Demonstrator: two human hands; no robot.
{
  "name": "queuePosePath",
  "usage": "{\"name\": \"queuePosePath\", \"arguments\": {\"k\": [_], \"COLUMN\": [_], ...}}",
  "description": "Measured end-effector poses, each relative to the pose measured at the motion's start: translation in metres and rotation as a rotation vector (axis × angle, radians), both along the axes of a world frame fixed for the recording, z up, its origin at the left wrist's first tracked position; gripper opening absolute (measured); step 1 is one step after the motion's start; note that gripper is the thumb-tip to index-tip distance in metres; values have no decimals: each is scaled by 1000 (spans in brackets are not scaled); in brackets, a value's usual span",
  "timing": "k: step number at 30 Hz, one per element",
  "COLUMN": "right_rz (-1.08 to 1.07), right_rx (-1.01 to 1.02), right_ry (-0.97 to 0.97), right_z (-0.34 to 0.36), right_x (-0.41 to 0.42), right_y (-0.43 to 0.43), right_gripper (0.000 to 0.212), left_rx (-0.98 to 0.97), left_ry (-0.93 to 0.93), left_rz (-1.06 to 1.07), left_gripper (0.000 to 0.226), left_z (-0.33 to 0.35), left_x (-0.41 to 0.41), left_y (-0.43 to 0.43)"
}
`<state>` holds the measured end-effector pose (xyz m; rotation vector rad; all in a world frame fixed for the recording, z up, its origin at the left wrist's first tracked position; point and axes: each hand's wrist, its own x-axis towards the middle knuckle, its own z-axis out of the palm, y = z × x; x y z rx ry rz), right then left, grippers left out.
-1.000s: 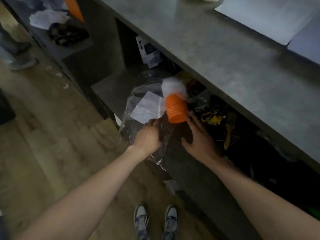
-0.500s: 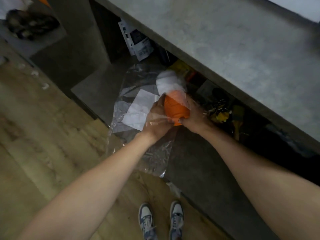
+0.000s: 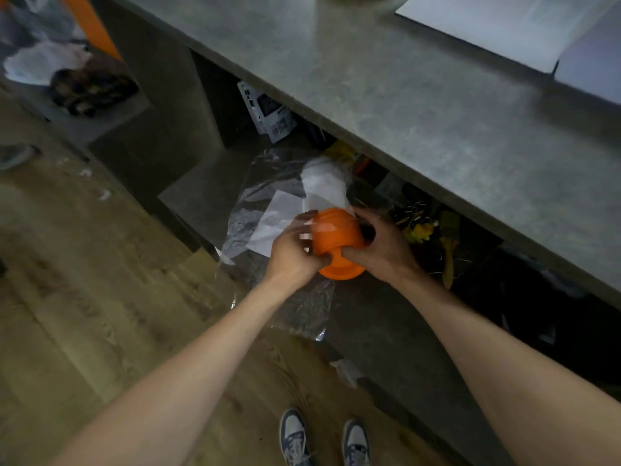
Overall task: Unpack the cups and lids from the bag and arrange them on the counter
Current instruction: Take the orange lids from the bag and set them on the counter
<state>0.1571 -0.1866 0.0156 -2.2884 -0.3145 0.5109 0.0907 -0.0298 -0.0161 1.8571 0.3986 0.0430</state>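
Note:
A stack of orange ribbed cups (image 3: 336, 235) lies on its side under the counter, rim end toward me and poking out of a clear plastic bag (image 3: 302, 304). My left hand (image 3: 290, 255) grips the stack's left side through the plastic. On the stack's right side, my right hand (image 3: 379, 247) is wrapped around the cups. Behind the orange cups a white stack (image 3: 324, 185) sits deeper in the bag. A white paper sheet (image 3: 274, 222) lies inside the bag to the left. The grey counter (image 3: 420, 105) runs above.
The bag rests on a low grey shelf (image 3: 201, 193) under the counter. Yellow and dark clutter (image 3: 420, 230) fills the shelf to the right. A printed packet (image 3: 268, 112) leans at the back. White sheets (image 3: 504, 21) lie on the countertop. Wooden floor (image 3: 84, 297) and my shoes (image 3: 322, 438) are below.
Both hands have closed around the orange cup stack, and its rim end has come out of the bag mouth toward me. The camera view has shifted.

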Motion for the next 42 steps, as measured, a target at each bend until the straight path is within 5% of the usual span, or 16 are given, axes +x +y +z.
{"name": "queuePosePath", "arguments": {"k": [7,12,15,22,26,30,32,36,42], "right_rz": [-187,-210,-218,-202,-281,-349,-349,-357,-301], "right_rx": [317,338,341,459,498,504,503,540,642], "right_ry": [329,502,473,305,252,184,150,51,-102], "right_z": [25,58,76,138,185,226,241,268,275], "right_x": [-32,-66,-85,-127,-155,-183,-194,-215,-261], "right_y": [-22,-49,-68,-113,-138,-172,-196,-251,-375], "right_gripper": [38,47,51,13,21,19,24,42,80], "left_rx": [-346,-355,-316,-385,-229,69,202,252,170], "left_ry": [188,207,252,210,144,-27,-139,-242,-277], "left_rz": [84,41,29,-33,-210,-380,-427,-486,-656], "left_gripper": [63,35,22,40,45,111,125,126,99], "left_z": [45,84,107,176,220,252,267,289,309], "left_x": [-41,-73,-94,-131,-152,-168,-176,-180,-178], "left_y": [-18,-58,-83,-128,-148,-176,-197,-246,-359]}}
